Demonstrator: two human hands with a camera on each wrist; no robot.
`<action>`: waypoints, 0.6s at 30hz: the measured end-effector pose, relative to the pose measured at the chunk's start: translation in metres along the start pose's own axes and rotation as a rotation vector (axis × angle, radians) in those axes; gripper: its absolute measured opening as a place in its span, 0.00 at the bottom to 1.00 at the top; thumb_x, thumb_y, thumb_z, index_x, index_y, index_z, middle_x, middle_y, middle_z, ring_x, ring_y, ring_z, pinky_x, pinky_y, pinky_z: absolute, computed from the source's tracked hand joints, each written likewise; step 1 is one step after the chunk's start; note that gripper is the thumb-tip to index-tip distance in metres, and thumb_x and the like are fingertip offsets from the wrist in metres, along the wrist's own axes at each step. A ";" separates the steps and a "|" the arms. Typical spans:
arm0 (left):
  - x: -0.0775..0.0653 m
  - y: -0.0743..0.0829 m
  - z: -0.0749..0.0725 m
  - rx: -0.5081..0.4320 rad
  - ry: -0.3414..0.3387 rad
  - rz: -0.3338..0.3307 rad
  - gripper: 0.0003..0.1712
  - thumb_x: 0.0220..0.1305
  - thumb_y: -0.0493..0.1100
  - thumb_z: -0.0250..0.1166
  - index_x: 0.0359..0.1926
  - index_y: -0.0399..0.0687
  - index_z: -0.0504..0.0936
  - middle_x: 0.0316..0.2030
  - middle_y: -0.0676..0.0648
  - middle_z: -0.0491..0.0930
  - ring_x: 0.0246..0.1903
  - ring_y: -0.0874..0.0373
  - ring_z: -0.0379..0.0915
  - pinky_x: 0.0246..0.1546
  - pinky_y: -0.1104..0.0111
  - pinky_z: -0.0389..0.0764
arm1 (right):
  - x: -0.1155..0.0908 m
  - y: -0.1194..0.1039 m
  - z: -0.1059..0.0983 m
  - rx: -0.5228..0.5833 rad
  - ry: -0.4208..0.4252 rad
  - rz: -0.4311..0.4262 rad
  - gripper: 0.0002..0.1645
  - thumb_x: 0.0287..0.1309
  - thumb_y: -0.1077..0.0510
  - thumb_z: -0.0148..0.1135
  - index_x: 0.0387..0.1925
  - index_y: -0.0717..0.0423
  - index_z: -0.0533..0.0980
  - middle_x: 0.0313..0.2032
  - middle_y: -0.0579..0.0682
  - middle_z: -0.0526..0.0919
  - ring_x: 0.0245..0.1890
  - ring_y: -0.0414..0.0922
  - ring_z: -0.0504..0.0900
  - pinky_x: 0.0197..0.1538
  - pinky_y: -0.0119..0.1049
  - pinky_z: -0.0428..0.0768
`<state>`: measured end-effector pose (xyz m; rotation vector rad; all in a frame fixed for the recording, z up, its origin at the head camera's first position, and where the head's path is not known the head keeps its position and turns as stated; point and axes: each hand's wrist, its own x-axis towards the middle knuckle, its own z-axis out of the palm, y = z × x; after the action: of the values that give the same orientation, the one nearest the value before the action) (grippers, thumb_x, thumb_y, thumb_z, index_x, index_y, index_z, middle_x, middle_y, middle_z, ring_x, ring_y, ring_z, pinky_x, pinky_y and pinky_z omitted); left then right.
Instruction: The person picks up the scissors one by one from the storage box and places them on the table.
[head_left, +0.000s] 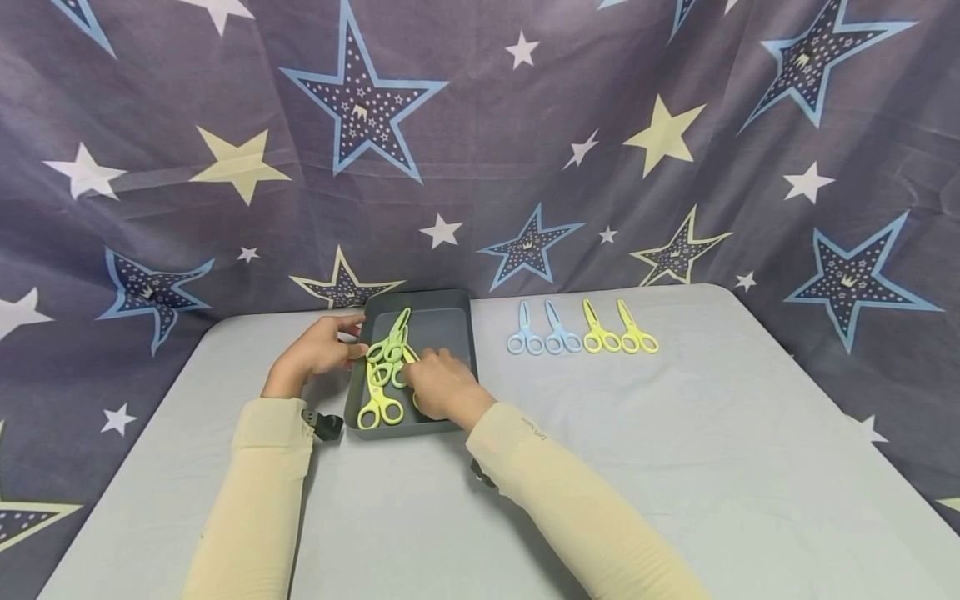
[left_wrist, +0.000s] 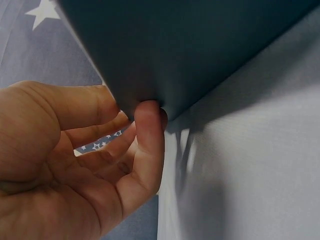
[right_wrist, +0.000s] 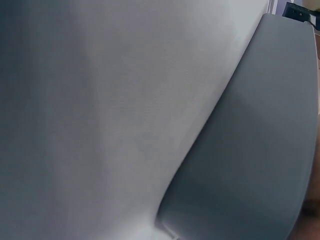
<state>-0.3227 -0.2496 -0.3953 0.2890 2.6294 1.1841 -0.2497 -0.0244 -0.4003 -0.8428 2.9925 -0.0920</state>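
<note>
A dark grey tray [head_left: 450, 321] lies on the table, holding several green and yellow scissors. My left hand [head_left: 318, 348] pinches the tray's left side between thumb and fingers; the left wrist view shows the fingertips at its wall [left_wrist: 150, 55]. Inside the tray, my right hand [head_left: 446, 385] has its fingers bent down over a pair of yellow scissors [head_left: 410, 354], mostly hidden beneath them. To its left are green scissors [head_left: 390, 342], overlapping other green ones, and yellow scissors [head_left: 380, 407] with handles toward me. In the right wrist view, the tray's outer wall [right_wrist: 245, 135] hides most of that hand.
Right of the tray, two blue scissors [head_left: 525, 342] and two yellow scissors [head_left: 630, 340] stand in a row, blades pointing away. The table [head_left: 675, 467] has a pale cloth. Behind it hangs a dark star-patterned curtain [head_left: 480, 125].
</note>
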 end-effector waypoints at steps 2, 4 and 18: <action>0.000 0.001 0.000 0.001 -0.001 0.001 0.39 0.70 0.33 0.63 0.77 0.30 0.57 0.65 0.23 0.68 0.43 0.46 0.85 0.44 0.61 0.88 | 0.000 0.000 0.000 -0.001 0.000 -0.002 0.14 0.70 0.58 0.60 0.51 0.43 0.85 0.44 0.50 0.81 0.41 0.47 0.76 0.46 0.42 0.82; 0.000 0.001 0.000 0.002 0.000 0.001 0.39 0.70 0.33 0.63 0.77 0.30 0.57 0.65 0.23 0.68 0.42 0.46 0.85 0.44 0.61 0.88 | 0.000 0.000 0.000 -0.002 0.001 -0.002 0.13 0.70 0.58 0.60 0.51 0.44 0.85 0.44 0.50 0.81 0.41 0.47 0.76 0.46 0.42 0.83; 0.000 -0.001 0.000 0.000 0.006 -0.006 0.39 0.70 0.33 0.64 0.77 0.31 0.57 0.65 0.24 0.69 0.42 0.46 0.85 0.44 0.61 0.88 | 0.001 0.000 0.002 -0.010 -0.008 0.025 0.10 0.69 0.56 0.63 0.48 0.42 0.84 0.44 0.49 0.80 0.41 0.47 0.75 0.42 0.46 0.85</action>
<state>-0.3232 -0.2497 -0.3959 0.2785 2.6335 1.1844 -0.2505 -0.0247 -0.4022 -0.8041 2.9974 -0.0726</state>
